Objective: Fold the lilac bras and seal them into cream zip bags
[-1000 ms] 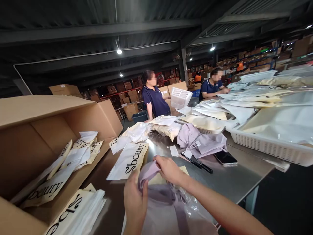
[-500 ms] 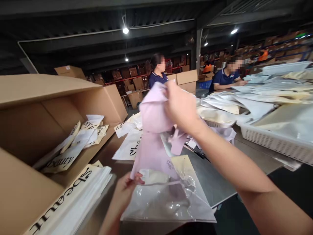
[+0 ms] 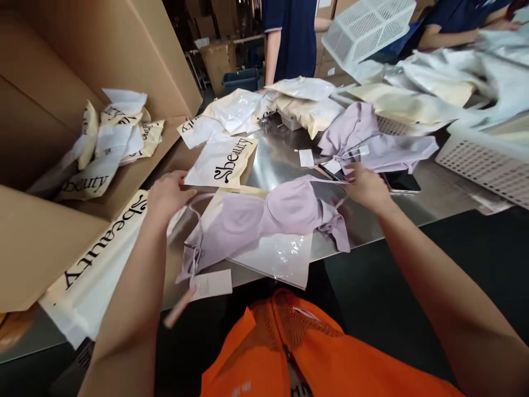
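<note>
A lilac bra [image 3: 291, 207] lies cups up over a clear-fronted plastic bag [image 3: 285, 259] at the table's near edge. My right hand [image 3: 367, 187] is closed, pinching one strap and drawing it out to the right. My left hand [image 3: 167, 198] is closed at the other strap's end, beside a printed "beauty" bag [image 3: 225, 160]; its fingertips are partly hidden. From the bra's left side hangs a white tag [image 3: 212, 284]. More lilac garments [image 3: 372, 138] with small white tags lie beyond my right hand, partly over a phone [image 3: 400, 182].
An open cardboard box [image 3: 165, 55] holding printed bags stands at left, with a stack of bags [image 3: 103, 264] before it. Filled bags [image 3: 306, 99] and a white basket [image 3: 483, 165] are at the back and right. A co-worker [image 3: 295, 44] stands opposite, near a tilted basket [image 3: 367, 33].
The lilac bra, held up over the bag before, now lies spread on it. Both hands have moved apart to its straps. My view has tilted down; a basket now appears beside the co-worker.
</note>
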Demonstrator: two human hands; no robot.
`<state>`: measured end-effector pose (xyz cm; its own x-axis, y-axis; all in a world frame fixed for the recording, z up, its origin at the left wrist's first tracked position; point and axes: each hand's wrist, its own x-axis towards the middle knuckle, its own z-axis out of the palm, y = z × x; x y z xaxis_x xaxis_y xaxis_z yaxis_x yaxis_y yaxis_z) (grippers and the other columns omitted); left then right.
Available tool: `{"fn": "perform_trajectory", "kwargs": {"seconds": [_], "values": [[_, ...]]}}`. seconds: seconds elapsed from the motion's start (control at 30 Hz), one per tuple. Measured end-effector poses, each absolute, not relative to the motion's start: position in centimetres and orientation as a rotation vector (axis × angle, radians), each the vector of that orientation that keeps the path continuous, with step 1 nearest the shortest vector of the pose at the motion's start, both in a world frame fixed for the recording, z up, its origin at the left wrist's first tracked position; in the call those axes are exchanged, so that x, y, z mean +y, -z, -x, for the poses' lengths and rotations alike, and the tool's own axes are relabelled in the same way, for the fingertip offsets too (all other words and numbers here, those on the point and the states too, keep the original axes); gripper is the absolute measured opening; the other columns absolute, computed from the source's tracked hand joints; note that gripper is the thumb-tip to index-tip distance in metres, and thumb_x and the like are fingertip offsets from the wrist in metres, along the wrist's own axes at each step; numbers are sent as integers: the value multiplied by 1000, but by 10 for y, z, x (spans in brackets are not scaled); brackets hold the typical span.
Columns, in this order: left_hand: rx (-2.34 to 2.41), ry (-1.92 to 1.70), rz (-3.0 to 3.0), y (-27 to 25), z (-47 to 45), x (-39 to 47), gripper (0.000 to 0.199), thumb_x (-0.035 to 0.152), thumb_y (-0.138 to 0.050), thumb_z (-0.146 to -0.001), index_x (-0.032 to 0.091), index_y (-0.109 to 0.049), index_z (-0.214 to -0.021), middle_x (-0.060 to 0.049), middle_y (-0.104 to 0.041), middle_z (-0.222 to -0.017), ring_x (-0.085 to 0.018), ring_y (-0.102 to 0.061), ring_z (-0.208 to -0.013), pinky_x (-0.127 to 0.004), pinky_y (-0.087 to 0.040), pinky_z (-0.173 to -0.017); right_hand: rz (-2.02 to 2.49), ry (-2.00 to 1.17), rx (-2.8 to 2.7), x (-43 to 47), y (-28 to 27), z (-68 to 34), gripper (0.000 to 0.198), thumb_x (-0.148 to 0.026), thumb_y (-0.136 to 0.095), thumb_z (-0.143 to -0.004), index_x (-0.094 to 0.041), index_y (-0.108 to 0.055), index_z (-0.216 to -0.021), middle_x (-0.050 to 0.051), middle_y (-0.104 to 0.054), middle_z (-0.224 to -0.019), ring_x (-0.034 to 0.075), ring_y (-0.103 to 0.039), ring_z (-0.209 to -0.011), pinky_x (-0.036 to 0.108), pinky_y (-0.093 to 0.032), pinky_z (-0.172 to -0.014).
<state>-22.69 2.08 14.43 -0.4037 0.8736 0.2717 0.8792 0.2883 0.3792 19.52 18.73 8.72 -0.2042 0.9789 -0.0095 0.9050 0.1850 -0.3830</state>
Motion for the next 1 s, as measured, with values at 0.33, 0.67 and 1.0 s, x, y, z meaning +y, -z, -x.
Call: {"fn": "perform_trajectory", "kwargs": {"seconds": [0.33,0.67,1.0], "values": [[-2506,671,1699,-32,146,-132,30,50,-54,-89,22,-67,-92,-4,-69,-81,-22,-65,-75,-34,-50,-68,1859,-220,-1802,124,-25,-309,68,-46,-83,-61,-20,-61,-120,10,-67,-108,27,-67,-87,42,-52,-84],[-2342,436,1581,-14,178,-144,52,52,-50,-92,13,-60,-124,-22,-58,-129,-40,-53,-123,-57,-44,-100,1506,-546,-1218,156,-35,-289,56,-35,-75,-61,-19,-55,-111,8,-68,-103,22,-67,-96,36,-55,-86],[-2243,470,1526,-41,252,-135,31,36,-57,-88,16,-65,-111,-17,-56,-136,-36,-39,-139,-55,-36,-113,1374,-175,-2214,65,-8,-282,33,-53,-57,-81,-41,-53,-112,12,-60,-121,33,-59,-114,48,-45,-98]]}}
